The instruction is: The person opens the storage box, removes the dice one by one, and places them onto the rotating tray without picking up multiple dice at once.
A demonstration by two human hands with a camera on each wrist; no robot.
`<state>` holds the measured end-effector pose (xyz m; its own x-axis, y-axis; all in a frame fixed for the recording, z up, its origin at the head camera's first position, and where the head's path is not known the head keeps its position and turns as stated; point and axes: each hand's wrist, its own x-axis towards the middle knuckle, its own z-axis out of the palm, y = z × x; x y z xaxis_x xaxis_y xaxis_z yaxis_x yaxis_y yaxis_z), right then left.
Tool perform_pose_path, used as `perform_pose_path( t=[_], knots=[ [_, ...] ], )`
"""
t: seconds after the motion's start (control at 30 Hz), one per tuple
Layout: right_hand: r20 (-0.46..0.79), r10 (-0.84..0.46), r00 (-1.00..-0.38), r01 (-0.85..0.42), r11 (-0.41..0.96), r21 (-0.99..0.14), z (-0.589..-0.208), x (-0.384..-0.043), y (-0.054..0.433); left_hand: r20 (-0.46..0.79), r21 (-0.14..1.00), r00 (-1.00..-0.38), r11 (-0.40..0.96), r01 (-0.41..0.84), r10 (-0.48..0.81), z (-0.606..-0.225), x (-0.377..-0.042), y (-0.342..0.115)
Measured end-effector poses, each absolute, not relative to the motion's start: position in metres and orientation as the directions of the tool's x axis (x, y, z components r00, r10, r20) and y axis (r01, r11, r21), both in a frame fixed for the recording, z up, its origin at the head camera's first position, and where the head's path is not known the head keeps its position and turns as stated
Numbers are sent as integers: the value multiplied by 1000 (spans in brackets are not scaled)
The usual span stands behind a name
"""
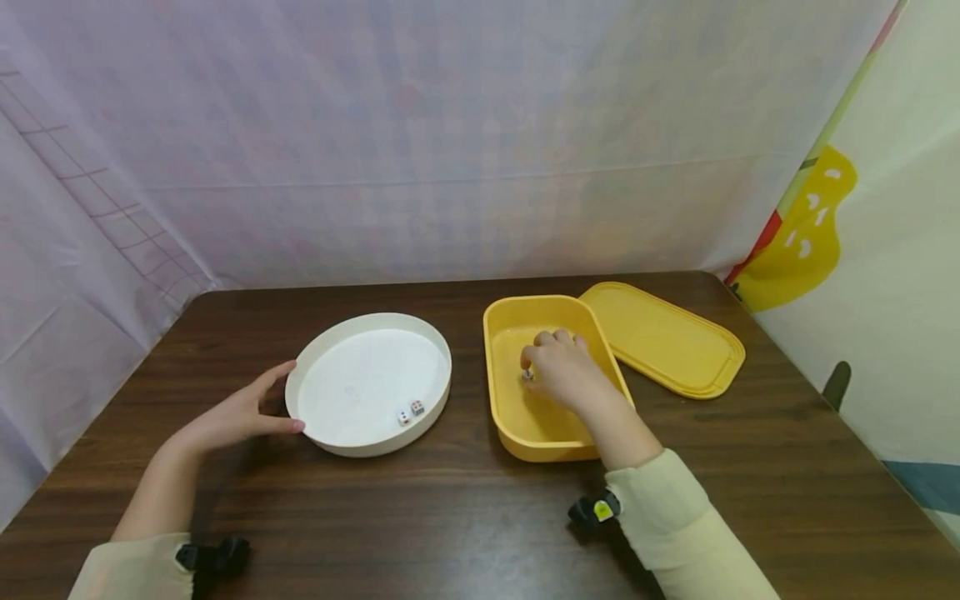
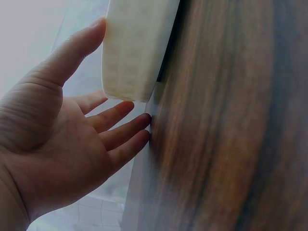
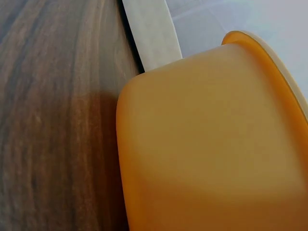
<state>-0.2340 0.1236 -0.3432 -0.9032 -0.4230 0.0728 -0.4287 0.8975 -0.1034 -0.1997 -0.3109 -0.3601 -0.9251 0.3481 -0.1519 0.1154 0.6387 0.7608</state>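
Observation:
A round white tray (image 1: 352,375) lies on the left of the table with two white dice (image 1: 417,407) near its front right edge. My left hand (image 1: 232,417) touches the tray's left side with thumb and fingertips, fingers spread; in the left wrist view that hand (image 2: 62,125) is beside the tray's outer wall (image 2: 130,48). Inside a yellow rectangular box (image 1: 506,417), my right hand (image 1: 566,371) pinches a small die (image 1: 528,375) between thumb and finger. The right wrist view has the box's outer wall (image 3: 207,130) in front, hiding the hand.
A yellow lid (image 1: 667,337) lies flat behind and right of the box. The dark wooden table (image 1: 420,525) meets a pale cloth (image 1: 450,150) at its back edge. Between tray and box is a narrow gap.

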Motion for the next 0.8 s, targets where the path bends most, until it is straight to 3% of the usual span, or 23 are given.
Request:
perform_pose_path(
  t=[0.8],
  knots=[
    [-2, -404, -915, -401, 909, -112, -350, -237, 125, -146, 771, -924, 625, 117, 353, -360, -199, -311]
  ],
)
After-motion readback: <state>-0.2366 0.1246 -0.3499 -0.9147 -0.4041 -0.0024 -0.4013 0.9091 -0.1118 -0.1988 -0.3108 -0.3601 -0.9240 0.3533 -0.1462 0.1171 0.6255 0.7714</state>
